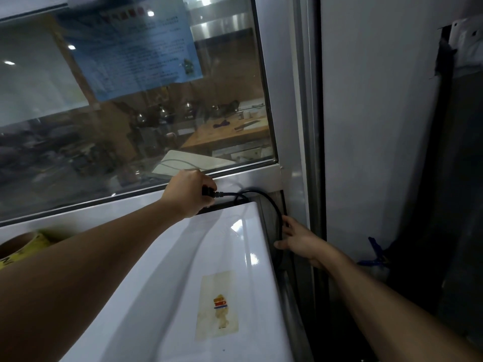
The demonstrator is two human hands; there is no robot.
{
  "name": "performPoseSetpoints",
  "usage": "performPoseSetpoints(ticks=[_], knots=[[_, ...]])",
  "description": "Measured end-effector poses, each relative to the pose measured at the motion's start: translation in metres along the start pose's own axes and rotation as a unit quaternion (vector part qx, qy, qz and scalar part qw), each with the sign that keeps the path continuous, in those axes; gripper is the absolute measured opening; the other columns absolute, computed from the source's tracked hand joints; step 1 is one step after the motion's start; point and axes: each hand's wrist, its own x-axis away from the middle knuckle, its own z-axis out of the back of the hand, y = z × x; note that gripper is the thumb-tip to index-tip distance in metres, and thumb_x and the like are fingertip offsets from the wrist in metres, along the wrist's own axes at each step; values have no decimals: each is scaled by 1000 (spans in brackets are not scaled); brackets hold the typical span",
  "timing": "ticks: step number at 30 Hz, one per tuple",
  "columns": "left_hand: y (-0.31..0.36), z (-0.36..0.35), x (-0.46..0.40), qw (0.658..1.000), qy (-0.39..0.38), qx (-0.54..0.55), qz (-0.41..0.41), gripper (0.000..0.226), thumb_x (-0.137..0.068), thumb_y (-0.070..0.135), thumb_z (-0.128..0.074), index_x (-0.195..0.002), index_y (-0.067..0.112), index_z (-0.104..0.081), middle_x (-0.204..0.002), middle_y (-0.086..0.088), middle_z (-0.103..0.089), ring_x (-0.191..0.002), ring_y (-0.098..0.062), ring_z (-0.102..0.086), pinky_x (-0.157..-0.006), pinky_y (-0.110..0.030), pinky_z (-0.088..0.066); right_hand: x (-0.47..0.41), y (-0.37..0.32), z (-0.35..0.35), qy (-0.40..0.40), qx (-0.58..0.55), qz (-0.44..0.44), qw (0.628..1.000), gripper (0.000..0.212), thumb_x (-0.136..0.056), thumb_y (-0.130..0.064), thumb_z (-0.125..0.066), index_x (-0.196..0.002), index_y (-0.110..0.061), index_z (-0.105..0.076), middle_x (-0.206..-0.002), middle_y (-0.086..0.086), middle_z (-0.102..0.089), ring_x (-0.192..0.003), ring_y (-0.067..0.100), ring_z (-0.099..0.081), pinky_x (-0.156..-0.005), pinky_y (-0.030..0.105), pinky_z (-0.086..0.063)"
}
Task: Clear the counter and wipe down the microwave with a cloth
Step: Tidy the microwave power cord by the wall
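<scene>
The white microwave (pixel 198 270) fills the lower middle of the head view, seen from above, with a worn sticker (pixel 218 304) on its top. My left hand (pixel 189 194) reaches over its back edge and grips the black plug (pixel 211 194) of the power cord (pixel 271 205). The cord loops right and runs down the microwave's right side. My right hand (pixel 298 240) is at that side and holds the cord between thumb and fingers. No cloth is in view.
A glass window (pixel 130 100) with a blue notice (pixel 130 45) stands behind the microwave, its metal frame (pixel 292 126) at the right. A yellow-and-brown object (pixel 23 246) sits at the left edge. A blue clip (pixel 376 254) hangs in the dark gap at right.
</scene>
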Motion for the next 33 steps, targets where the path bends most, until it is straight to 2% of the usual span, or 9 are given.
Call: performPoseSetpoints(ticks=[5,12,17,20,24,26,29,33], knots=[[1,-2,3,1000,5,11,14,21,-79,18,-69,-100,19,-72,-93,-8,-65,-88,-25,-58,-73,-31,-48,4,1,1,10,4,3,1000,88,-84,-2,-66,-151,-17,-12,-154,13,-24,-139,23,-29,-110,31,-31],[-4,-5,6,999,15,36,29,20,-78,14,-69,-97,18,-73,-92,-9,-64,-87,-27,-58,-70,-30,-47,19,-8,2,52,18,33,998,81,-84,-1,-65,-149,-14,-17,-151,12,-29,-136,23,-34,-94,20,-33],[-5,-11,8,996,25,66,45,20,-78,12,-69,-97,18,-73,-94,-9,-62,-88,-26,-57,-71,-31,-49,28,-29,6,71,16,69,995,72,-87,4,-58,-147,-13,-22,-150,10,-32,-137,22,-33,-95,20,-32],[-8,-18,8,993,37,93,67,22,-78,11,-68,-98,19,-72,-96,-7,-58,-90,-27,-56,-70,-27,-43,30,-41,7,95,21,87,991,69,-87,2,-59,-146,-13,-25,-147,8,-37,-132,20,-38,-94,21,-33],[-9,-29,9,987,67,124,80,26,-76,8,-70,-99,18,-71,-97,-4,-56,-89,-25,-55,-75,-32,-47,30,-49,6,96,27,93,991,69,-89,-4,-59,-147,-17,-25,-150,8,-33,-135,21,-35,-100,26,-32],[-9,-33,11,986,79,129,69,23,-73,6,-71,-93,15,-69,-93,-1,-55,-85,-25,-55,-72,-33,-48,31,-51,5,95,25,93,991,69,-89,-4,-59,-147,-18,-25,-150,8,-32,-136,22,-35,-104,29,-32],[-8,-38,14,986,94,117,73,20,-68,6,-70,-82,14,-59,-82,5,-52,-78,-22,-51,-60,-31,-41,32,-53,2,95,21,93,991,70,-89,-4,-59,-147,-19,-24,-151,8,-32,-136,22,-35,-105,30,-32],[-6,-38,16,987,97,90,90,17,-70,12,-70,-82,16,-58,-80,6,-50,-76,-17,-43,-58,-27,-32,36,-55,1,93,27,95,991,71,-88,-3,-59,-148,-18,-23,-151,8,-30,-136,22,-34,-103,28,-32]])
